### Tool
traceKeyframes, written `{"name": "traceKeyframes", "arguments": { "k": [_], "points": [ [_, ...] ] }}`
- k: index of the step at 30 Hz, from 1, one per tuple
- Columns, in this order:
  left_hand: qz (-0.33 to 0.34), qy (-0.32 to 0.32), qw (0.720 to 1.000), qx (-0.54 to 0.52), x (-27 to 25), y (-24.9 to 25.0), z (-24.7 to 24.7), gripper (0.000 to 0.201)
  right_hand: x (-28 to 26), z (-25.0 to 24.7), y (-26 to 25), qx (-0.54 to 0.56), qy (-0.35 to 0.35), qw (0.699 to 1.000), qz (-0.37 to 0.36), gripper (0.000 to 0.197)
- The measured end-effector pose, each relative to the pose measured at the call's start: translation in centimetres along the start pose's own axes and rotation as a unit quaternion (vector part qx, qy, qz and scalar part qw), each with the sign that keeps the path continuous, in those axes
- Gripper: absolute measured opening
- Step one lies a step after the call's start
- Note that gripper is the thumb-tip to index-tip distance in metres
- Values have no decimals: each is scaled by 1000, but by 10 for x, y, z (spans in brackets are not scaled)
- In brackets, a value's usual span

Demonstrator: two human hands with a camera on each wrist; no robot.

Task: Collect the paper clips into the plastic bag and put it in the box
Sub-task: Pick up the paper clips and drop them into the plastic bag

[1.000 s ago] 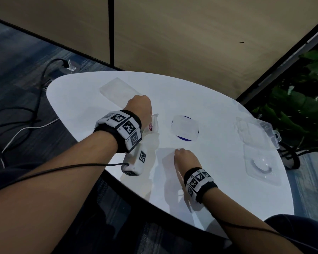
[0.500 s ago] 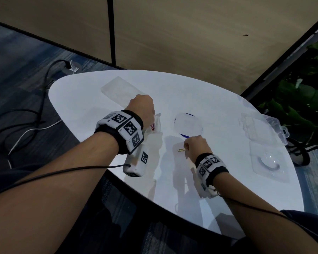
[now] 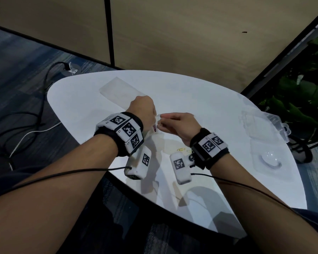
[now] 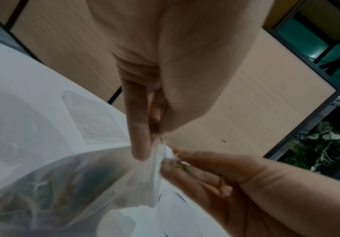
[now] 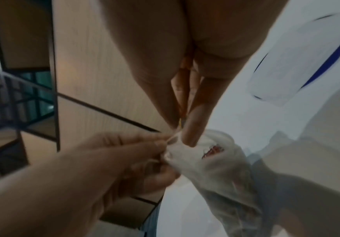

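Observation:
My left hand [image 3: 154, 117] pinches the mouth of a clear plastic bag [image 4: 84, 184] and holds it above the white table [image 3: 209, 110]. The bag hangs down beneath the hand, with some clips blurred inside. My right hand [image 3: 161, 120] pinches a yellow paper clip [image 4: 176, 162] between thumb and fingertip, right at the bag's mouth [image 5: 177, 141]. Two more yellow paper clips [image 3: 181, 149] lie on the table below my right wrist. The clear plastic box [image 3: 275, 125] stands open at the table's right edge.
A second flat clear bag [image 3: 117, 90] lies at the table's far left. A clear sheet with a blue rim [image 5: 298, 61] lies beyond my right hand. A clear blister tray [image 3: 268, 160] sits in front of the box. Plants [image 3: 301, 99] stand right, cables [image 3: 17, 125] left.
My right hand picked a paper clip off the table, rose and moved left to the bag's mouth. My left hand kept its hold on the bag.

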State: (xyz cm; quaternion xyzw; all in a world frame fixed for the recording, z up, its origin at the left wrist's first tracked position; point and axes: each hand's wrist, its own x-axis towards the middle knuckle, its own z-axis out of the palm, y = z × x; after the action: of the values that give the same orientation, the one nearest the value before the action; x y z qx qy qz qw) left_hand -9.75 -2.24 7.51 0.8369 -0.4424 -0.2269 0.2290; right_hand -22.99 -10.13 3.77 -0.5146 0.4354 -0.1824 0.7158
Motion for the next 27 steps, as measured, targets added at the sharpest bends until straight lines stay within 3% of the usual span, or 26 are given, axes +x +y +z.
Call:
{"name": "traceKeyframes", "arguments": {
  "k": [6,10,12,13,16,17,22,27],
  "points": [
    [-3,8,1000,-9,1,-1,-2,23,1,2,2,-105,-38,994,-17,31],
    [-6,7,1000,-10,2,-1,-4,25,2,-31,-6,-142,5,989,-49,27],
    [-8,1,1000,-9,2,-1,-5,25,6,-53,2,-223,44,973,-50,22],
    [-10,-1,1000,-9,2,-1,-6,24,8,-66,9,-323,63,943,-48,22],
    [-15,-3,1000,-5,2,0,-8,23,4,-95,38,-605,60,794,-4,19],
    [-16,-4,1000,-2,3,0,-8,23,0,-101,48,-624,61,779,11,16],
    [-17,-9,1000,6,2,-1,-9,21,-13,-107,74,-539,77,839,-10,6],
    [-18,-9,1000,3,0,-1,-11,23,-6,-99,79,-511,71,856,-41,19]
  ]
}}
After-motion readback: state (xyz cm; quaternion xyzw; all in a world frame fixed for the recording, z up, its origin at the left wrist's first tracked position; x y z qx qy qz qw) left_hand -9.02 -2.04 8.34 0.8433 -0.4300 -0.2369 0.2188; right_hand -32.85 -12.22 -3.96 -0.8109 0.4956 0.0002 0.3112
